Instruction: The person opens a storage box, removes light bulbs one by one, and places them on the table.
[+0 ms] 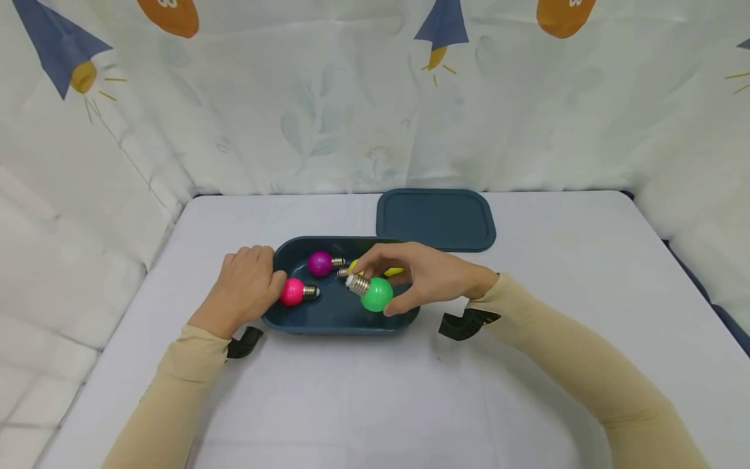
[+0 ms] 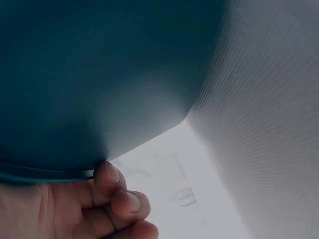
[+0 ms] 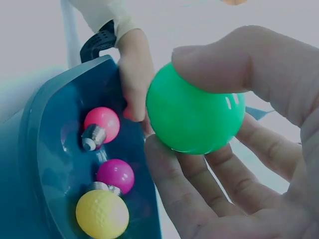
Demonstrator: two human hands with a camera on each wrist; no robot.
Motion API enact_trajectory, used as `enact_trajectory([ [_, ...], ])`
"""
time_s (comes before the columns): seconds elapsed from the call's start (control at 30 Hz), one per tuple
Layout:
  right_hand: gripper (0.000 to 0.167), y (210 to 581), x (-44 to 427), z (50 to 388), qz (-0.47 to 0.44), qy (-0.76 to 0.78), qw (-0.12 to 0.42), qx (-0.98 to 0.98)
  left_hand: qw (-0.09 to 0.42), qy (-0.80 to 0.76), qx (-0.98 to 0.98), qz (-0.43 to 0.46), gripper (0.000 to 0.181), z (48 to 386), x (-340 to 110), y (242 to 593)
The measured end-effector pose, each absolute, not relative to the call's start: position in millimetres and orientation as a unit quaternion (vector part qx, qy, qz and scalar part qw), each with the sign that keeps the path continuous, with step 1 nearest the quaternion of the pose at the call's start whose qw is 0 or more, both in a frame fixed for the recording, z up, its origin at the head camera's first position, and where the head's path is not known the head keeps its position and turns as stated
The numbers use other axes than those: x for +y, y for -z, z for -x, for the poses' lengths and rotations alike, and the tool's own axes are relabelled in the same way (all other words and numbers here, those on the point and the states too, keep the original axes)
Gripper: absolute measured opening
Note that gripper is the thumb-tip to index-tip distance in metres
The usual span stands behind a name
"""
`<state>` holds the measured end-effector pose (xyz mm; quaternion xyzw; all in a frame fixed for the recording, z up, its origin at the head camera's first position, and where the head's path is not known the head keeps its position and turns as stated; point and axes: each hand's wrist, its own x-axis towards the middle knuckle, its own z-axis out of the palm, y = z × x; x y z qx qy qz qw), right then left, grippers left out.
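Note:
My right hand holds a green light bulb by its round part, above a dark blue plastic box. Its screw base points up and left. Thumb and fingers press the bulb from opposite sides in the right wrist view. My left hand grips the box's left end, fingers curled at the rim. Inside lie a pink bulb, a purple bulb and a yellow bulb. In the head view, my right hand partly hides the yellow.
A flat dark blue lid lies behind the box, toward the back of the white table. Patterned curtain fabric hangs behind the table. A black wrist strap piece juts out below my right sleeve.

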<state>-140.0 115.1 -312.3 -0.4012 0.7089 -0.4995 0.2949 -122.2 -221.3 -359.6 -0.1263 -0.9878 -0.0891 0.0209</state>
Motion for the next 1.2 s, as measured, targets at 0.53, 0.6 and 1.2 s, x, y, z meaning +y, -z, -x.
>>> enact_trajectory([
  [0.53,0.061,313,159,126,0.336,0.585,0.210,0.708,0.036,0.092,-0.986,0.137,0.021,125,-221,360],
  [0.6,0.061,315,165,125,0.329,0.585,0.205,0.712,0.032,0.092,-0.986,0.136,0.022,124,-221,360],
  [1.2,0.063,340,213,121,0.251,0.600,0.180,0.738,0.031,0.082,-0.987,0.133,0.022,124,-222,362],
])
